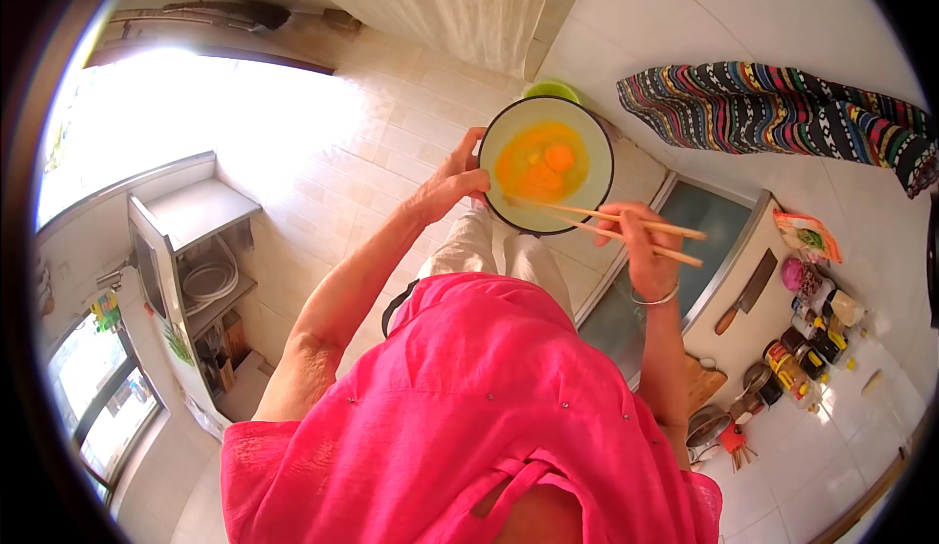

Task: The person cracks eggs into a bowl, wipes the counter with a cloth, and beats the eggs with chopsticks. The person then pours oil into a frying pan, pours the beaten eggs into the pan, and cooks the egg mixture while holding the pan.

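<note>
My left hand grips the rim of a white bowl with a dark edge, holding it out in front of my body. Inside the bowl lie cracked eggs, orange yolk partly spread with some rounder yolk still showing. A pair of wooden chopsticks is pinched in my right hand, fingers closed round them. Their thin tips reach over the near side of the bowl, at the egg. A bracelet circles my right wrist.
At the right, a counter carries a cleaver, bottles and a small pot. A striped cloth hangs on the wall. Shelves stand at the left. Behind the bowl a green container shows.
</note>
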Action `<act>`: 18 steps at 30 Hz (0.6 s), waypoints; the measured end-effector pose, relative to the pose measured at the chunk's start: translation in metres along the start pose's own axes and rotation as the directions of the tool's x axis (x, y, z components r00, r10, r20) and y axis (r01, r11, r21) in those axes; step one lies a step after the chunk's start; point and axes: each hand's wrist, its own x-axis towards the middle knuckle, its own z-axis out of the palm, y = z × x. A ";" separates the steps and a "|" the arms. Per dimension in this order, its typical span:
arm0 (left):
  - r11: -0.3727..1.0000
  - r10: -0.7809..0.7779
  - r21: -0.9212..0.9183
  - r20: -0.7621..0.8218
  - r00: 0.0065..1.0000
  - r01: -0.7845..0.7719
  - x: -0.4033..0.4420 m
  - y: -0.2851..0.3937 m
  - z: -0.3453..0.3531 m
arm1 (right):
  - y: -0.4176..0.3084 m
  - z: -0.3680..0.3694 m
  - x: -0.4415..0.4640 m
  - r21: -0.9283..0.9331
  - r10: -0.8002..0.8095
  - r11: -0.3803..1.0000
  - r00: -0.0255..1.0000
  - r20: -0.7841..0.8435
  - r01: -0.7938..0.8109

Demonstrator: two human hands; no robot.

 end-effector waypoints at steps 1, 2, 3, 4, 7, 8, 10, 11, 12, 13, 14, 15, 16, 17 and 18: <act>1.000 -0.005 -0.008 -0.001 1.000 0.005 -0.001 0.001 0.001 | -0.004 -0.006 0.000 0.007 -0.007 1.000 0.999 -0.045 0.007; 1.000 -0.001 -0.006 0.000 1.000 0.001 0.000 0.000 0.000 | -0.007 -0.009 0.001 0.013 -0.014 1.000 0.996 -0.090 0.015; 1.000 0.003 -0.005 0.002 1.000 -0.003 -0.001 -0.003 -0.001 | -0.008 -0.009 0.002 -0.012 -0.037 0.999 0.990 -0.136 0.036; 1.000 0.007 -0.003 0.004 1.000 -0.007 -0.001 -0.004 -0.002 | -0.008 -0.009 0.006 -0.039 -0.062 0.998 0.981 -0.182 0.055; 1.000 0.005 0.025 -0.002 1.000 -0.005 -0.003 -0.003 -0.001 | -0.005 -0.002 0.009 -0.071 -0.128 0.991 0.973 -0.192 0.116; 1.000 0.009 0.021 0.004 1.000 -0.009 -0.003 -0.003 -0.002 | -0.004 0.001 0.009 -0.073 -0.147 0.988 0.974 -0.174 0.136; 1.000 0.016 0.013 0.014 1.000 -0.016 -0.004 -0.003 -0.003 | -0.003 0.004 0.007 -0.138 -0.156 0.981 0.976 -0.150 0.135; 1.000 0.019 0.019 0.015 1.000 -0.020 -0.004 -0.003 -0.003 | -0.003 0.005 0.006 -0.171 -0.160 0.976 0.977 -0.139 0.136; 0.999 0.024 0.023 0.015 1.000 -0.024 -0.004 -0.004 -0.003 | -0.005 0.006 0.005 -0.206 -0.152 0.971 0.980 -0.127 0.124; 0.999 0.029 0.028 0.015 0.999 -0.029 -0.005 -0.004 -0.003 | -0.008 0.007 0.003 -0.240 -0.145 0.964 0.983 -0.116 0.114; 0.999 0.030 0.017 0.014 0.999 -0.030 -0.006 -0.004 -0.003 | -0.010 0.008 0.002 -0.274 -0.136 0.956 0.985 -0.104 0.103; 0.999 0.031 0.007 0.014 0.999 -0.031 -0.006 -0.004 -0.004 | -0.010 0.010 0.002 -0.278 -0.135 0.955 0.985 -0.106 0.101; 0.999 0.032 -0.003 0.014 0.999 -0.032 -0.006 -0.005 -0.004 | -0.008 0.011 0.001 -0.282 -0.134 0.954 0.985 -0.109 0.098; 1.000 0.028 0.001 0.013 1.000 -0.028 -0.006 -0.005 -0.003 | -0.006 0.013 0.000 -0.286 -0.132 0.954 0.985 -0.112 0.096; 1.000 0.023 0.004 0.011 1.000 -0.023 -0.008 -0.004 -0.003 | -0.006 0.014 0.000 -0.291 -0.139 0.951 0.984 -0.107 0.102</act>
